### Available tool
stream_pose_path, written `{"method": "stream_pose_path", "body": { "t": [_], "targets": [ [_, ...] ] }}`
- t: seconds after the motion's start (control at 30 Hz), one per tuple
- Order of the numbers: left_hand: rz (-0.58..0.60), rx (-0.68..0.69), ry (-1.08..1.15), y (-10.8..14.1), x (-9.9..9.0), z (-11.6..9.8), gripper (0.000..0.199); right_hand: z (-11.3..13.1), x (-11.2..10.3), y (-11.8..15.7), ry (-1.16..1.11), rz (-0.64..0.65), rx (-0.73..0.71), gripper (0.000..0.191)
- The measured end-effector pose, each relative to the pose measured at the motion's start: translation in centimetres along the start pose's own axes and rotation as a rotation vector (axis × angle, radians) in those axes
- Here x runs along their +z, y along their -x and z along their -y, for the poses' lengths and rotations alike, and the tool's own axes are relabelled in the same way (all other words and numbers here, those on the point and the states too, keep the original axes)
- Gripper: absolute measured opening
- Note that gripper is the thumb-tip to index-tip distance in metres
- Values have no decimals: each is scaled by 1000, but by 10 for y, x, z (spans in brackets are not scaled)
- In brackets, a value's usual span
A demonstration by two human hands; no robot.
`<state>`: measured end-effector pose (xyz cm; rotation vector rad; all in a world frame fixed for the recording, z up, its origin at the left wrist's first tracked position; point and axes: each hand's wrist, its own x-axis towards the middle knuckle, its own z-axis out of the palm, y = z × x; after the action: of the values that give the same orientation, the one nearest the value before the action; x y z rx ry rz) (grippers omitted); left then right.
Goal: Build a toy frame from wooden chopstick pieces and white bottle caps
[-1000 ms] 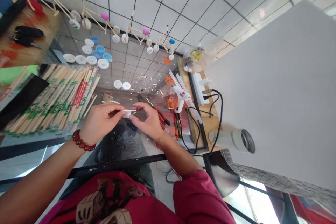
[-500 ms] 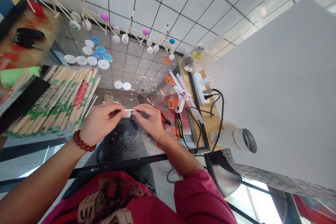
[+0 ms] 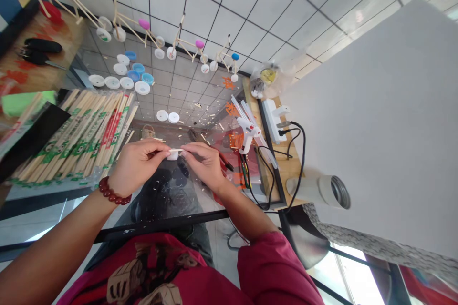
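Note:
A short pale wooden stick (image 3: 176,150) is pinched at its two ends between my left hand (image 3: 141,161) and my right hand (image 3: 204,162), over the glass tabletop. Just beneath the stick a small white object (image 3: 173,156) shows in part. Two white caps (image 3: 168,116) lie beyond the hands. Left of my left hand are many wrapped chopsticks (image 3: 78,133). A pair of red-handled pliers (image 3: 224,162) lies partly behind my right hand, near a white glue gun (image 3: 247,134).
Several small stick bicycles (image 3: 186,47) with cap wheels stand along the far edge. White and blue caps (image 3: 142,87) lie at the back left. A power strip (image 3: 274,120), cables and a pale bottle (image 3: 332,191) are on the right; wood scraps litter the glass.

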<state>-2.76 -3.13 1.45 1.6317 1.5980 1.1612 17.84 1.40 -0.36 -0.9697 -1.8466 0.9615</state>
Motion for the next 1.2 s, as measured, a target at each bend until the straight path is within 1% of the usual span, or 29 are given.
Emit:
{"method": "stream_pose_path", "body": {
  "t": [0.2,0.3,0.4,0.53,0.63,0.7,0.8,0.9,0.97,1.07,1.2],
  "targets": [
    [8,-90,76,-2,-2,-5,17,1,-1,-1,-54,21,35,13],
    [40,-230,168,-4,-2,-7,18,1,-1,-2,-95,35,107,14],
    [74,-410,315,-6,-2,-9,24,-1,0,-2,-190,50,237,20],
    [118,-546,546,-10,-3,-11,30,-4,3,-3,-347,32,425,29],
    [127,-660,694,-12,-5,-14,31,-5,4,-5,-416,3,489,34],
    [120,-712,742,-13,-6,-14,29,-5,4,-6,-449,-19,507,34],
    [103,-720,714,-13,-6,-13,26,-4,5,-7,-481,-32,513,33],
    [83,-670,651,-12,-5,-10,22,-4,5,-5,-471,-15,506,30],
    [66,-648,641,-12,-3,-9,23,-4,5,-4,-454,-5,493,29],
    [39,-652,649,-12,-1,-9,25,-5,6,-2,-429,9,466,26],
    [27,-643,640,-13,0,-10,24,-5,7,-1,-399,10,471,25]
  ]
}}
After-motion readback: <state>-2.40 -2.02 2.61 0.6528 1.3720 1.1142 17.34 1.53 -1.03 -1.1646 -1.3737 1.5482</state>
